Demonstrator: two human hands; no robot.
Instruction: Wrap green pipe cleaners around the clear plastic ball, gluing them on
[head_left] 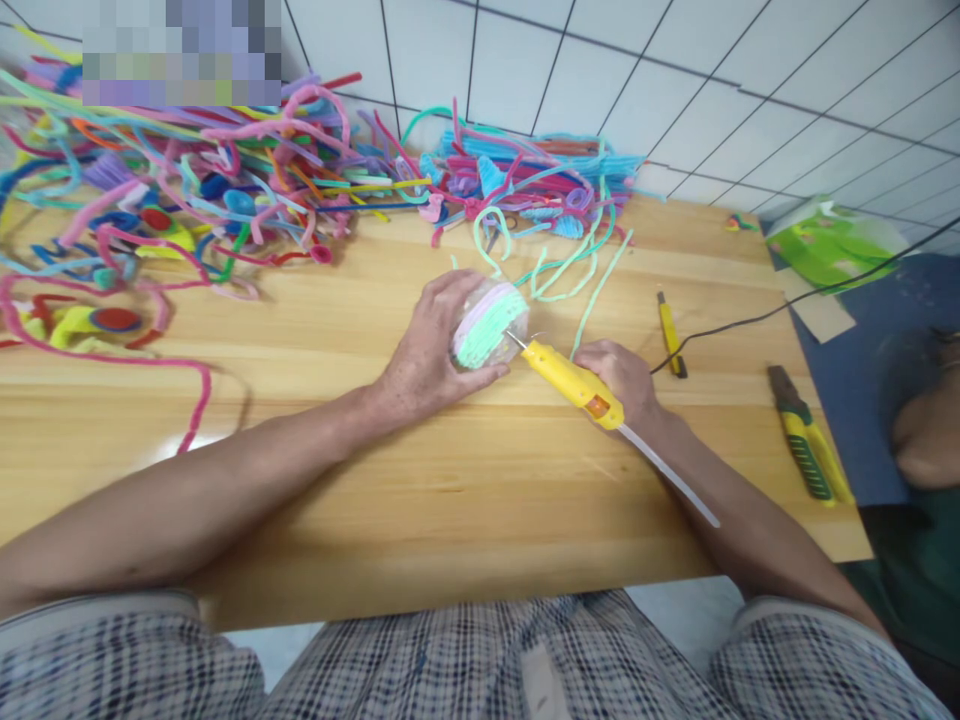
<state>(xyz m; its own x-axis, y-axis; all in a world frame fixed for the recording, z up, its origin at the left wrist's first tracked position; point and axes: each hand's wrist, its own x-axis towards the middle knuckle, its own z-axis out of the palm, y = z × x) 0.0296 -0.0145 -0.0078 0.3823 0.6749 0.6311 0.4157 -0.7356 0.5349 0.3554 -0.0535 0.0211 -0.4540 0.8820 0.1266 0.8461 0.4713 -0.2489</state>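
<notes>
My left hand (431, 350) grips a rounded, clear-looking piece (487, 325) banded with mint green and lilac pipe cleaner strips. In my right hand (619, 375) is a yellow hot glue gun (566, 378), its metal nozzle touching or very near the mint strips. A whitish glue stick (671, 475) sticks out of the gun's rear, over my right forearm. Just beyond the banded piece lie loose mint green pipe cleaners (574, 290), one of them reaching down to my right hand. The undersides of my left fingers are hidden behind the piece.
Colourful pipe cleaners (247, 170) heap along the table's back and left. On the right lie a yellow utility knife (670, 335) and yellow-green pliers (806, 440). A black cord (795, 305) runs to the gun. A green plastic bag (832, 240) and another person's arm (930, 440) are at the right edge.
</notes>
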